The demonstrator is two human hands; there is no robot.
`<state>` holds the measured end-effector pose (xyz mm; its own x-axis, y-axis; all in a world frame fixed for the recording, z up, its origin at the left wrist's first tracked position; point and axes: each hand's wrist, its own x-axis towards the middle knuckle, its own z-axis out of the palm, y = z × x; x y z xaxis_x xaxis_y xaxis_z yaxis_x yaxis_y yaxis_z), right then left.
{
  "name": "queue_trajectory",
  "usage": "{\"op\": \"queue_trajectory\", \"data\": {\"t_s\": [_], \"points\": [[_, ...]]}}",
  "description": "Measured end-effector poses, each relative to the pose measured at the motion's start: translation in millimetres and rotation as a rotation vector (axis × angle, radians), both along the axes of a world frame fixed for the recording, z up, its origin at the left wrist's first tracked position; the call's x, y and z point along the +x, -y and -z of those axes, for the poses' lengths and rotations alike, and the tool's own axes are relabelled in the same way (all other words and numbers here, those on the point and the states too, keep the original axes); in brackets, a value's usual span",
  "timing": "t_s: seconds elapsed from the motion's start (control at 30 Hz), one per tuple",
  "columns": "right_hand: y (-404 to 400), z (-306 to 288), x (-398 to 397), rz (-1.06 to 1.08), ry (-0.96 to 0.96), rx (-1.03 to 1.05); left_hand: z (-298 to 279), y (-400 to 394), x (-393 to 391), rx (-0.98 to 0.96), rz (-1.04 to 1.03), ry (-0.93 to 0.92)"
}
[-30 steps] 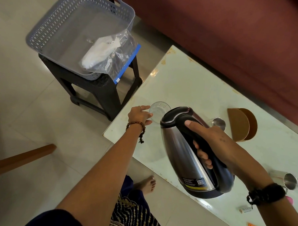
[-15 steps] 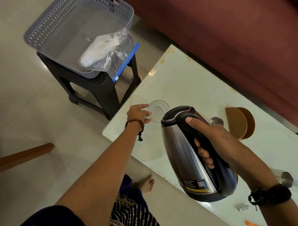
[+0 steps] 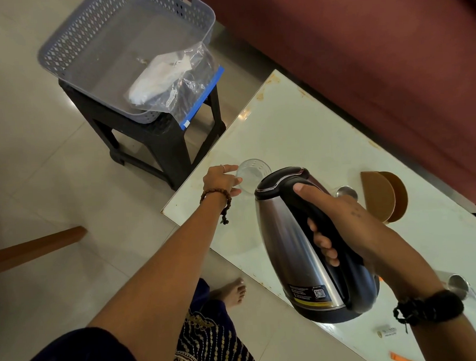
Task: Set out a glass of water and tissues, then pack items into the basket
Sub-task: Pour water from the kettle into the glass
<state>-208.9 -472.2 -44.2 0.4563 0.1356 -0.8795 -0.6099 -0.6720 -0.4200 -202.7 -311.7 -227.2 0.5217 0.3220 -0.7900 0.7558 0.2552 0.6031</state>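
**Kettle raised beside the glass at the counter corner**

Pale floor tiles surround a white counter (image 3: pixel 297 139) that runs along a dark red sofa (image 3: pixel 362 52). At the near corner of the counter stands a clear glass (image 3: pixel 254 172), upright and open at the top; whether it holds any water cannot be told.

The left hand (image 3: pixel 222 181) reaches to the glass from the floor side. Its grip is partly closed round the glass wall: thumb and fingertips touch the side, and a ring shows on one finger. A beaded bracelet sits on that wrist.

The right hand (image 3: pixel 339 222) holds a steel kettle (image 3: pixel 310 245) by its black handle. The grip is clamped on the handle, fingers wrapped underneath, thumb laid on the top near the lid. The kettle is lifted off the counter and tilted, its lid end pointing toward the glass and close to the rim. No water stream is visible.

Beyond the counter corner, a grey perforated basket (image 3: pixel 70 43) rests on a black stool (image 3: pixel 153 145). A clear zip bag (image 3: pixel 172 85) with white contents lies in the basket, its blue-edged end hanging over the rim.

Farther along the counter stand a brown coaster holder (image 3: pixel 383 195) and a steel cup (image 3: pixel 346 192) just beside it. A second steel cup (image 3: pixel 458 284) lies near the right wrist.
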Motion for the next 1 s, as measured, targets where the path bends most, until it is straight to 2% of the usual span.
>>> {"op": "queue_trajectory", "data": {"t_s": [0.1,0.3,0.77,0.9,1.0], "points": [[0.2,-0.1,2.1,0.020,-0.085,0.036,0.8,0.1,-0.2,0.002,0.003,0.000],[4.9,8.8,-7.5,0.007,0.098,0.026,2.5,-0.4,0.3,-0.011,-0.023,-0.001],[2.1,1.5,-2.5,0.005,0.036,-0.014,4.7,-1.0,-1.2,-0.029,-0.039,0.017],[5.2,3.6,-7.3,-0.036,0.125,0.015,6.7,0.0,-0.9,0.013,-0.010,0.018],[6.2,1.8,-5.1,-0.018,0.090,0.012,7.4,-0.3,-1.0,0.025,-0.001,0.020]]}}
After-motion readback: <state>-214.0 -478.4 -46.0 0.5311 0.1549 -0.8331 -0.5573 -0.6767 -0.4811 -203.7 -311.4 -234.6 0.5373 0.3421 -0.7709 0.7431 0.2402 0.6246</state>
